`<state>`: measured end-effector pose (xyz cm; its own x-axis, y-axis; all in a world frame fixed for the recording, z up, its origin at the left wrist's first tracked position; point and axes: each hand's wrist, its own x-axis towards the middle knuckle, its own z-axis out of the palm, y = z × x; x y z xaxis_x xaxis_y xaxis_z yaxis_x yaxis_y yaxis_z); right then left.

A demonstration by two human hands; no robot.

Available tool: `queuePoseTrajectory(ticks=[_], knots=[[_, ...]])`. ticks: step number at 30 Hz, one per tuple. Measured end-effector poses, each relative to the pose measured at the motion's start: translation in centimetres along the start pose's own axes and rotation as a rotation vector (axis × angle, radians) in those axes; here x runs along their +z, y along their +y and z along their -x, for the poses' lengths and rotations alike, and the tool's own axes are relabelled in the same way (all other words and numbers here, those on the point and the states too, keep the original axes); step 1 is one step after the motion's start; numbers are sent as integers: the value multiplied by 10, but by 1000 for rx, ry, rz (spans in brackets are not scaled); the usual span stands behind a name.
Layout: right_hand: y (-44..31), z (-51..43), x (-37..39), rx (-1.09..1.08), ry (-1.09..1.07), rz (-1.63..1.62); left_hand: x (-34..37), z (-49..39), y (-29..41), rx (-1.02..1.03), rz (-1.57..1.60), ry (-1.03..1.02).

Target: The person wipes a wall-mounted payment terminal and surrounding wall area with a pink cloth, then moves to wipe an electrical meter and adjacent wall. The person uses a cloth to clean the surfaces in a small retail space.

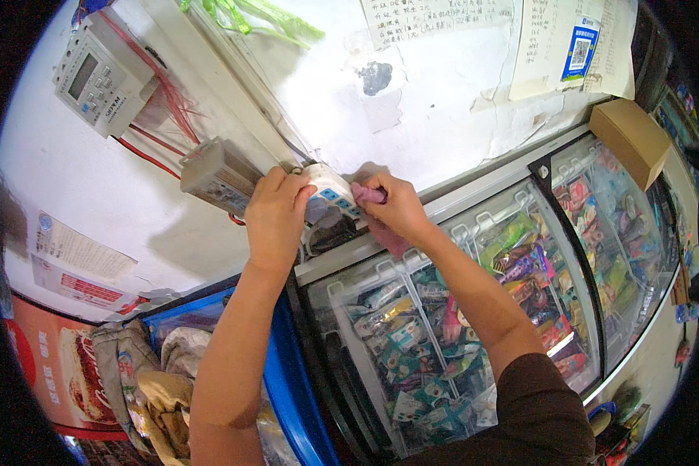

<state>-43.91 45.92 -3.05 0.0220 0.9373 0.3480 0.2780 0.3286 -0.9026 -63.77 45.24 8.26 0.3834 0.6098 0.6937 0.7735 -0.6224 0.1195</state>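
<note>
A white power strip (328, 182) with blue socket faces rests at the wall, by the freezer's back edge. My left hand (275, 215) grips its left end, thumb on the near side and fingers over the top. In my right hand (397, 205) is a crumpled pink cloth (370, 194), pressed to the strip's right end. Part of the cloth hangs below the hand onto the freezer rim. Just under the sockets sits a dark plug or adapter (331, 229), its exact kind unclear. My fingers hide both ends of the strip.
A glass-topped chest freezer (425, 349) holds packaged ices in wire baskets. On its far end stands a cardboard box (629, 140). An electric meter (102, 76), red wires and a breaker box (221, 175) are on the left wall. A blue bin (285, 361) holds cloths below.
</note>
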Motion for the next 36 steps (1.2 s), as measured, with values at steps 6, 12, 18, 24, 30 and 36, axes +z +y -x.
queuePoseTrajectory(ticks=[6,12,18,24,30,36], knots=[[2,-7,5,-244,47,152,-2,-1,-1,-1,39,-10],[-4,-2,-4,-235,-21,248,-1,1,-1,-26,12,-54],[-9,-12,0,-391,35,208,-2,0,-2,-53,5,-97],[-13,-3,-4,-280,-39,265,0,2,-3,-25,0,-51],[-39,-29,3,-475,42,245,-1,1,-6,-32,28,-63],[-48,-14,-3,-301,-9,195,2,2,-6,1,8,-17]])
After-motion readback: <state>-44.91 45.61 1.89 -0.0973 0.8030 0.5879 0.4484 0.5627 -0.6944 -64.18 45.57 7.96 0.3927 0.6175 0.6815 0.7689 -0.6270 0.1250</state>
